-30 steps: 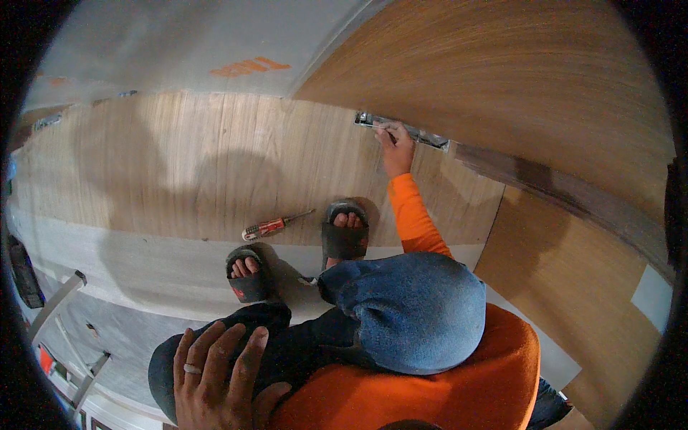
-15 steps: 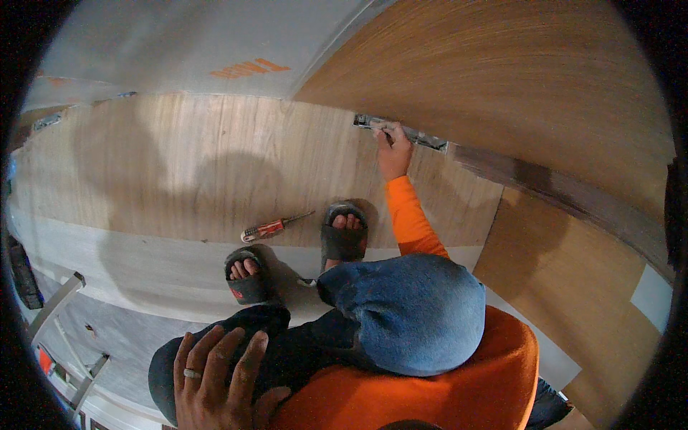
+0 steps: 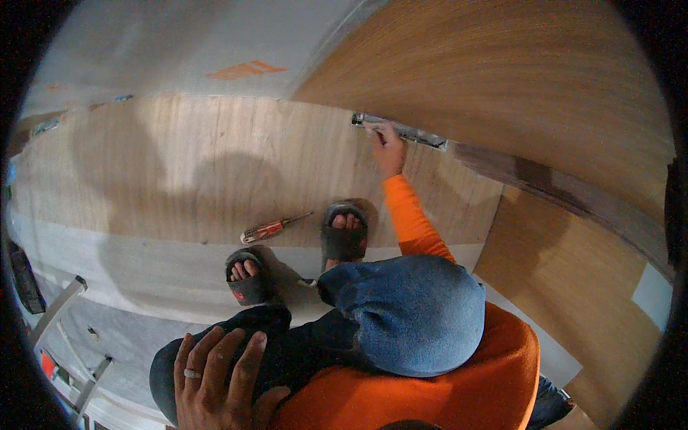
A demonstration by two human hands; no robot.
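Our right hand reaches to the long metal fitting at the far edge of the wood-look board, along the foot of the upright wood panel. Its fingers bend close together near the fitting's left end (whether they pinch anything, we cannot tell). Our left hand lies loosely spread on the left knee, holding nothing. We'd do best with light fingertips and a steady wrist.
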